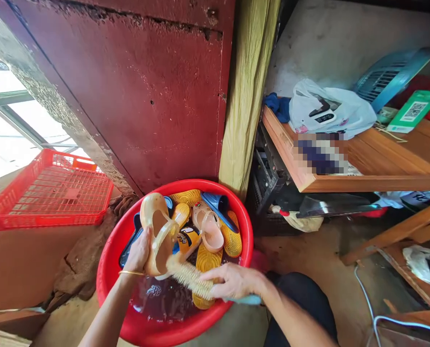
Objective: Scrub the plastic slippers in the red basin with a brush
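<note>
My left hand (139, 250) grips a beige clog (149, 217) by its side, holding it tilted above the water at the left of a red basin (247, 226). In my right hand (232, 282) is a scrubbing brush (189, 278) with pale bristles and a light blue handle; its bristle tip meets or nearly meets the clog's lower edge. A pinkish clog (212, 231) lies in the basin among yellow slippers (209, 262) and a dark blue slipper (218, 207). Dark water with some foam fills the front of the basin.
A red plastic crate (70, 195) sits on a ledge at the left. Behind the basin rises a dark red metal door (157, 96). To the right, a wooden tray table (373, 182) bears a white plastic bag (330, 111) and a blue fan (391, 77). A white cable (370, 299) trails on the floor.
</note>
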`<move>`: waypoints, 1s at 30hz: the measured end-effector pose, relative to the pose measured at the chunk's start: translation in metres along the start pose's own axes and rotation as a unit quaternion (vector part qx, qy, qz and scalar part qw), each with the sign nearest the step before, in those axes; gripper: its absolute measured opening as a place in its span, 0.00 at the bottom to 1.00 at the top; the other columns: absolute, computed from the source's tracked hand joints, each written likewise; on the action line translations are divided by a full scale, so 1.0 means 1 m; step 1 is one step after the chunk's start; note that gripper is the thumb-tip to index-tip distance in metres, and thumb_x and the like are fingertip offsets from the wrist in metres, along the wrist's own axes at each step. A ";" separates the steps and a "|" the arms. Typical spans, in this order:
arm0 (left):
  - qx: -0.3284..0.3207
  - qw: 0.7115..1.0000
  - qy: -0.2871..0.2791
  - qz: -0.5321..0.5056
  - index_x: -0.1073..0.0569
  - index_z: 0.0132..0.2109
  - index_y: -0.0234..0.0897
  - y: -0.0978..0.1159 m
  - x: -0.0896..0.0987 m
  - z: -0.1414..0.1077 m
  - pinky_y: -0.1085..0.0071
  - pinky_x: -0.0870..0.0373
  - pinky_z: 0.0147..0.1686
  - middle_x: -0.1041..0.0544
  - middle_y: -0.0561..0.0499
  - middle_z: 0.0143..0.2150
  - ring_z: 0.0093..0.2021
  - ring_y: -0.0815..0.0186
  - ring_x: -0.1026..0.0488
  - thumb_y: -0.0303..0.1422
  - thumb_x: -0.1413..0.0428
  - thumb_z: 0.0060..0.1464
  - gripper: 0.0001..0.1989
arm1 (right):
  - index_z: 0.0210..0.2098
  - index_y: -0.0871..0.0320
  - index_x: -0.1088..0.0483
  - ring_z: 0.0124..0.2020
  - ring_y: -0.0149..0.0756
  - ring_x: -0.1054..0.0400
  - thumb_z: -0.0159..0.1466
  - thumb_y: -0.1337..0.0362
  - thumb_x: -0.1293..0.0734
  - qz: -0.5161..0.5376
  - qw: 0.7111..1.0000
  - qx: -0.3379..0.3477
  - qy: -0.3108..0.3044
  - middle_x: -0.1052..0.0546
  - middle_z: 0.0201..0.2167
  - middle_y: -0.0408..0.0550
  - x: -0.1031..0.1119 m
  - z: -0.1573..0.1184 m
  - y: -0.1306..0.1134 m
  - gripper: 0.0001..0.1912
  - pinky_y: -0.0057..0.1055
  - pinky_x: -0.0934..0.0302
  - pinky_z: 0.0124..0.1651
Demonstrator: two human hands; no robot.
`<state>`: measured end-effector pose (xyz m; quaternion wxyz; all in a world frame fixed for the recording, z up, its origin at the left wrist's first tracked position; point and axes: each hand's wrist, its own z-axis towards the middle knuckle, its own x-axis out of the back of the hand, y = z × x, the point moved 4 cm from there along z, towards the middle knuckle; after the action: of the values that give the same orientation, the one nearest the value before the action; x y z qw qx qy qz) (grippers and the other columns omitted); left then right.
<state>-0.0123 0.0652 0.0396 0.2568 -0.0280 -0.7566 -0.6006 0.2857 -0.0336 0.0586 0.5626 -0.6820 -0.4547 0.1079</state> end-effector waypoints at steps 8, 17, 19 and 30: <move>-0.192 0.950 0.146 0.200 0.30 0.61 0.37 0.032 -0.003 -0.004 0.54 0.32 0.54 0.21 0.40 0.50 0.53 0.49 0.25 0.49 0.49 0.59 0.29 | 0.74 0.52 0.53 0.23 0.30 0.32 0.62 0.66 0.35 0.090 0.970 -0.038 0.224 0.27 0.28 0.37 0.056 -0.003 0.035 0.43 0.27 0.36 0.28; -0.140 0.941 -0.228 0.209 0.24 0.41 0.43 -0.011 -0.085 -0.092 0.58 0.28 0.48 0.18 0.45 0.36 0.42 0.50 0.20 0.49 0.39 0.50 0.18 | 0.73 0.50 0.54 0.19 0.24 0.31 0.64 0.65 0.36 0.063 0.962 -0.087 0.252 0.22 0.47 0.48 0.057 0.008 0.030 0.41 0.25 0.34 0.27; -0.086 0.953 -0.269 0.108 0.23 0.44 0.41 -0.028 -0.102 -0.101 0.56 0.30 0.54 0.17 0.41 0.46 0.52 0.46 0.23 0.50 0.35 0.44 0.23 | 0.72 0.51 0.52 0.19 0.25 0.30 0.65 0.64 0.37 0.049 0.962 -0.097 0.250 0.21 0.47 0.49 0.055 0.013 0.034 0.38 0.25 0.34 0.26; 0.138 0.913 -0.349 -0.158 0.20 0.43 0.34 -0.010 -0.089 -0.092 0.57 0.23 0.46 0.15 0.42 0.39 0.44 0.49 0.19 0.43 0.30 0.36 0.27 | 0.76 0.58 0.60 0.55 0.48 0.27 0.68 0.67 0.42 -0.177 0.941 -0.083 0.277 0.25 0.59 0.58 0.046 0.029 0.056 0.39 0.43 0.35 0.58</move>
<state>0.0939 0.0007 0.0070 -0.1210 -0.0801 -0.8680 -0.4749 0.3207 0.0227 0.0174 0.6179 -0.6379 -0.4010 -0.2246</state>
